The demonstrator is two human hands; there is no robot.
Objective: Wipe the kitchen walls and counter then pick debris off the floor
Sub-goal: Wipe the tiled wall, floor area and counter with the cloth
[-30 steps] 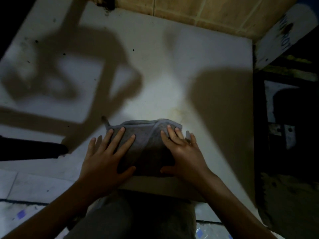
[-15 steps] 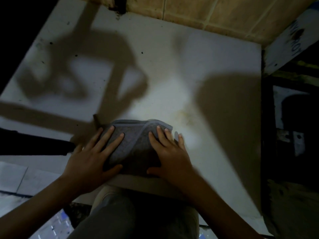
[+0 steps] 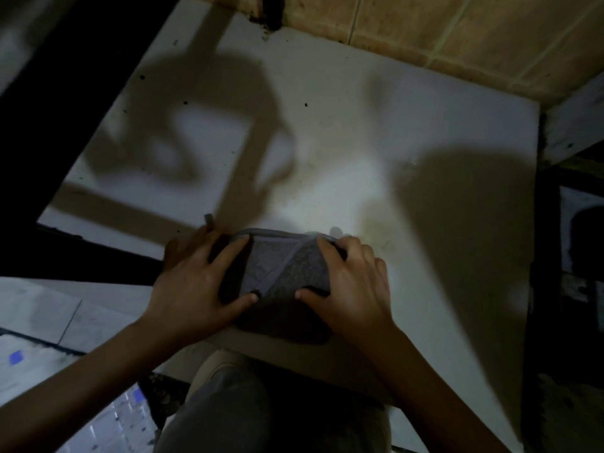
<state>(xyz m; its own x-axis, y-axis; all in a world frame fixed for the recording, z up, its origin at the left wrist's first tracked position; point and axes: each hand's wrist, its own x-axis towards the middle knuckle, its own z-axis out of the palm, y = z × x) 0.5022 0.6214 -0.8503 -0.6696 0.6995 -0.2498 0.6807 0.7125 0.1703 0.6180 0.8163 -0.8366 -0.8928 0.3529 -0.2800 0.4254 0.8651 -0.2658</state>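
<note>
A folded grey cloth [image 3: 281, 266] lies on the white counter [image 3: 343, 142] near its front edge. My left hand [image 3: 192, 289] rests on the cloth's left side with fingers stretched out and the thumb pressing on the fabric. At the cloth's right side, my right hand [image 3: 349, 282] has its fingers curled over the upper right edge and its thumb on top. The cloth is bunched between the two hands. Dim light and large shadows cover much of the counter.
A tan tiled wall [image 3: 441, 34] runs behind the counter. Small dark specks [image 3: 305, 104] dot the surface. A dark gap [image 3: 549, 240] borders the counter on the right, a black edge on the left. Pale floor tiles [image 3: 49, 322] show at lower left, my trousers [image 3: 245, 403] below.
Both hands slid the cloth leftward along the counter and came closer together. The right fingers went from flat to curled over the cloth's edge, and the cloth looks narrower.
</note>
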